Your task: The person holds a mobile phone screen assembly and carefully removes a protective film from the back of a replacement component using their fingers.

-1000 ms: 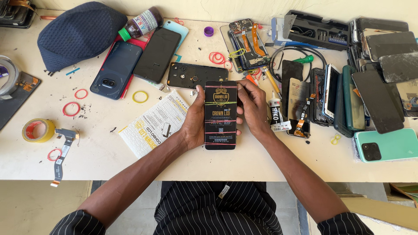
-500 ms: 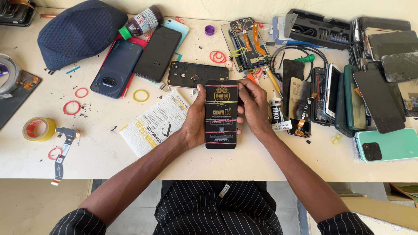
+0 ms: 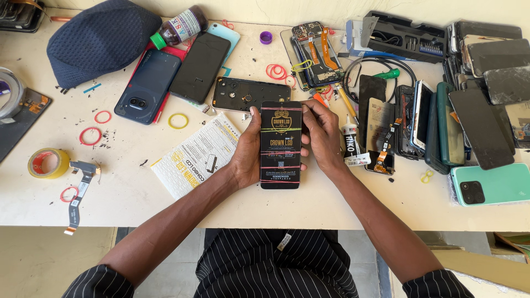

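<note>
I see both hands gripping the banded black screen [image 3: 281, 144] as before. Left hand [image 3: 245, 154] and right hand [image 3: 322, 138] fingers stay clamped along its edges; nothing has shifted.

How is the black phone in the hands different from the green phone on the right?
The black phone is gripped between the left hand and right hand; the green phone lies untouched on the table. The black phone has coloured rubber bands around it and a printed film on its face; the green phone is plain and shows its camera side. The black one points away from the person, the green one lies sideways. Both are flat rectangles.
</note>
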